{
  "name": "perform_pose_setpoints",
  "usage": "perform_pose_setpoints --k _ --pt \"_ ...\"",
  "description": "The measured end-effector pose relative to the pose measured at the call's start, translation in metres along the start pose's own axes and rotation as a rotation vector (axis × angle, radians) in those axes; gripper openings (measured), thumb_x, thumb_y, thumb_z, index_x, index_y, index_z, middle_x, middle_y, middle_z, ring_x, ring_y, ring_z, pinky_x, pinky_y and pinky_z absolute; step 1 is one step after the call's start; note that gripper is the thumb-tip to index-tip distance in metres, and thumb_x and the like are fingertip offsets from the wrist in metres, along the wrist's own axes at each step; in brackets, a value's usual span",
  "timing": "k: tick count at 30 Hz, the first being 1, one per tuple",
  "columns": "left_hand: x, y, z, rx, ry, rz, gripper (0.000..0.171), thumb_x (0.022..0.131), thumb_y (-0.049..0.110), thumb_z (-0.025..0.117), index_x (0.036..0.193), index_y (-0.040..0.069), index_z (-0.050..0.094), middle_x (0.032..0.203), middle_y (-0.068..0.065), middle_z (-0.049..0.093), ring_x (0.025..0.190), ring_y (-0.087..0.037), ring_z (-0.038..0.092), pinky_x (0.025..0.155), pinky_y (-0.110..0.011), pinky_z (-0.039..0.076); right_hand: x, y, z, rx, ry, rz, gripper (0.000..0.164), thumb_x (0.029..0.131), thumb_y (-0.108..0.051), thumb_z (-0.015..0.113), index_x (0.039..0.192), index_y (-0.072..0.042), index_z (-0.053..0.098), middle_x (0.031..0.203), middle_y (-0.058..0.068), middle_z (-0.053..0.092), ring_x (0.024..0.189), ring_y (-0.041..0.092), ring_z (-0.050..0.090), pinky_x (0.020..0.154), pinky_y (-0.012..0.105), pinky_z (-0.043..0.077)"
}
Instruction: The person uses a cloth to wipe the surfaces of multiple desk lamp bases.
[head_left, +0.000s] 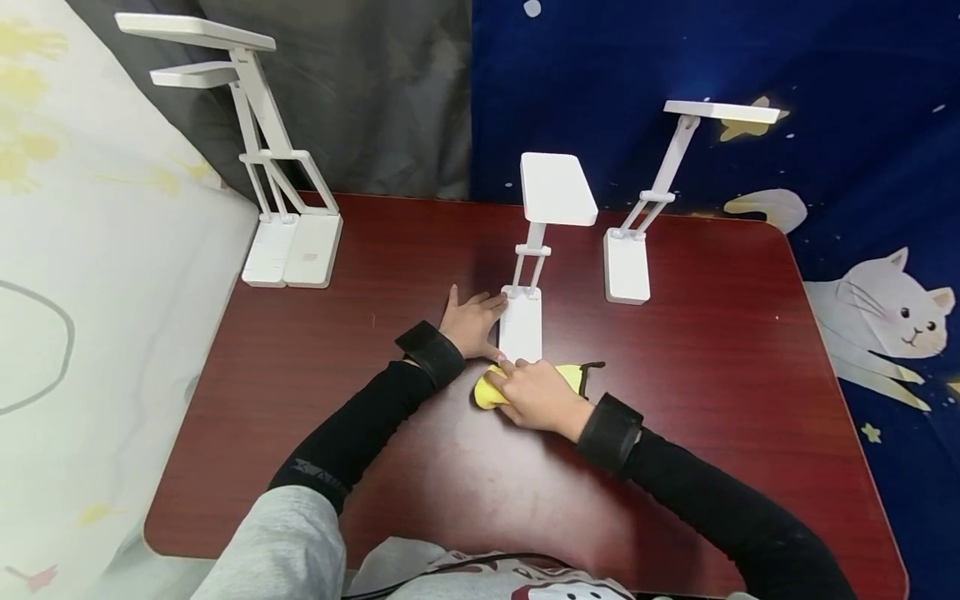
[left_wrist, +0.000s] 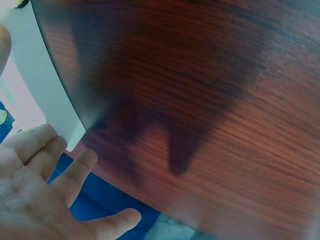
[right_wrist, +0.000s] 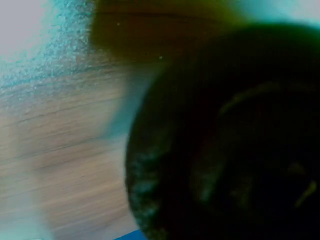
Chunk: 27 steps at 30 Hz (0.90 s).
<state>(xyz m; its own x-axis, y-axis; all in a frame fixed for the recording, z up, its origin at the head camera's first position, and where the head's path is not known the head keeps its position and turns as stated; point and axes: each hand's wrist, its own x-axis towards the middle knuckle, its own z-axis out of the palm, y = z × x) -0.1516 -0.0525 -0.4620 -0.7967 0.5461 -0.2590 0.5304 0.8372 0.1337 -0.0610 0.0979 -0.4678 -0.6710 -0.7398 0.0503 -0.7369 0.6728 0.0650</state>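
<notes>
The middle lamp (head_left: pixel 533 250), in from the back edge of the bench (head_left: pixel 337 350), is being touched by the spread-fingered left hand (head_left: pixel 474 323); the yellow cloth (head_left: pixel 491 394) is being gripped by the right hand (head_left: pixel 543 397). Wiping is apparently being done; next, steady support is probably being needed.

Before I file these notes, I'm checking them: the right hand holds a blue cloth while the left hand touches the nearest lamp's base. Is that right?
No: the cloth is yellow, not blue, as the head view shows. The right hand holds it while the left hand touches the nearest lamp's base.
</notes>
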Motion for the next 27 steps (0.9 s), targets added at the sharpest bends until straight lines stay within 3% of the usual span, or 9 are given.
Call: perform_pose_setpoints --k 7,13,17,20,24,27 --pt "0.003 0.001 0.001 -0.001 -0.015 -0.012 0.098 0.062 0.064 0.068 0.142 0.021 0.03 0.151 0.008 0.025 0.139 -0.015 0.029 0.11 -0.062 0.012 -0.021 0.014 0.001 -0.006 0.008 0.049 0.039 0.071 -0.035 0.067 0.105 -0.017 0.059 0.08 0.003 0.061 0.064 0.02 0.059 0.047 0.036 0.047" --pt "0.004 0.0 0.004 -0.018 -0.022 -0.011 0.098 0.063 0.063 0.068 0.143 0.021 0.03 0.151 0.009 0.025 0.139 -0.015 0.028 0.11 -0.062 0.011 -0.054 0.037 -0.001 0.024 -0.027 0.147 0.042 0.072 -0.036 0.067 0.109 -0.017 0.06 0.087 0.002 0.064 0.069 0.021 0.062 0.047 0.037 0.046" --pt "0.004 -0.001 0.005 -0.029 -0.024 -0.004 0.097 0.063 0.062 0.068 0.143 0.021 0.03 0.151 0.008 0.025 0.139 -0.015 0.028 0.11 -0.063 0.01 -0.069 0.052 -0.006 0.018 -0.006 0.208 0.04 0.071 -0.033 0.068 0.107 -0.016 0.062 0.087 0.004 0.065 0.064 0.021 0.061 0.043 0.037 0.044" --pt "0.003 -0.001 0.005 -0.039 -0.027 0.0 0.097 0.064 0.062 0.068 0.143 0.021 0.03 0.151 0.007 0.025 0.139 -0.016 0.028 0.109 -0.063 0.01 -0.064 0.048 -0.012 0.036 0.01 0.172 0.042 0.069 -0.033 0.07 0.107 -0.016 0.063 0.084 0.002 0.064 0.059 0.019 0.058 0.042 0.035 0.042" --pt "0.003 -0.001 0.005 -0.031 -0.007 -0.016 0.097 0.062 0.063 0.069 0.142 0.022 0.031 0.15 0.009 0.027 0.139 -0.015 0.028 0.109 -0.062 0.011 -0.033 0.022 -0.01 0.056 0.025 0.035 0.042 0.071 -0.036 0.067 0.108 -0.017 0.06 0.086 0.002 0.063 0.061 0.018 0.058 0.044 0.033 0.044" --pt "0.003 0.001 0.006 -0.027 0.006 -0.007 0.098 0.062 0.064 0.068 0.142 0.022 0.031 0.15 0.009 0.027 0.139 -0.016 0.029 0.109 -0.063 0.012 -0.01 0.004 -0.002 0.028 0.04 -0.012 0.036 0.072 -0.037 0.065 0.101 -0.017 0.058 0.089 0.005 0.064 0.063 0.019 0.059 0.045 0.035 0.045"
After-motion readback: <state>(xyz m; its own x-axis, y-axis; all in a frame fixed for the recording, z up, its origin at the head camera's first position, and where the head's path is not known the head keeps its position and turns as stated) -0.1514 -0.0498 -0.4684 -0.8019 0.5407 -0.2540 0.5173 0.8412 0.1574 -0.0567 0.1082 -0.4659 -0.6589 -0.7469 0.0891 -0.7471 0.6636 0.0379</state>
